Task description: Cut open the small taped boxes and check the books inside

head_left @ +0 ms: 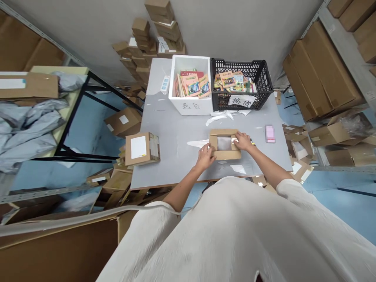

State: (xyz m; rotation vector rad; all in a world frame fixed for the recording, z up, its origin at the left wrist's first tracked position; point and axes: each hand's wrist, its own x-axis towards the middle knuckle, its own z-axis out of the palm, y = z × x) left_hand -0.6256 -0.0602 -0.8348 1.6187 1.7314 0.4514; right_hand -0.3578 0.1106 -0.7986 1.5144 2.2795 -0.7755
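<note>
Item 1: open-top cardboard carton [225,155], sm., qty 1. Loc.: on grey bench [176,135], nr. front edge, between both hands. Flaps spread; centre pale grey, contents n/d.

L hand [205,156]: grip closed on carton's L end, nr. front corner.
R hand [243,141]: grip closed on R end, fingers over flap. Blk/yel. item [252,141] just beside wrist, too sm. to ID.

Step (judged): steadying/handling opened carton w/ both hands. Next move calls for (judged): firm hold both ends, flaps kept clear of opening.

Also on bench:
- White foam bin [174,98], back ctr., handwritten label, w/ upright booklets [190,85].
- Blk plastic crate [262,96], just beside bin on R, paper label, w/ booklets, mixed.
- Taped carton [154,147], L side, white label.
- Pink-and-white rect. item [270,134], R side, blurred.
- Paper scraps [198,143], assd.
</note>
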